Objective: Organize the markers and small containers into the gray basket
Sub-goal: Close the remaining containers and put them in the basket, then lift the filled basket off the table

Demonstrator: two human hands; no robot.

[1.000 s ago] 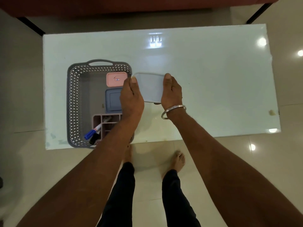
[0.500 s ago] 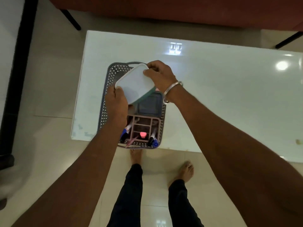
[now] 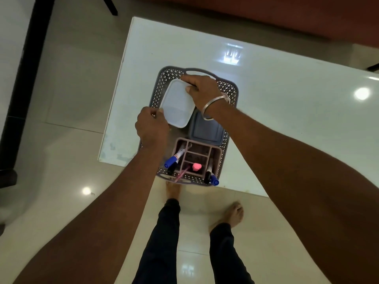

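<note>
Fingers of left hand and right hand clamp pale container, seemingly in basket.

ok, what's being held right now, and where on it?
The pale lidded container, by opposite corners: the right hand grips its far corner, the left hand pinches its near left corner, over the gray basket.

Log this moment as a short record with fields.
Basket: gray basket, at the near edge of the white table
Held: pale container, gripped by left hand and right hand, at the basket's far-left part
Already inside: blue-gray container; pink organizer with markers
</note>
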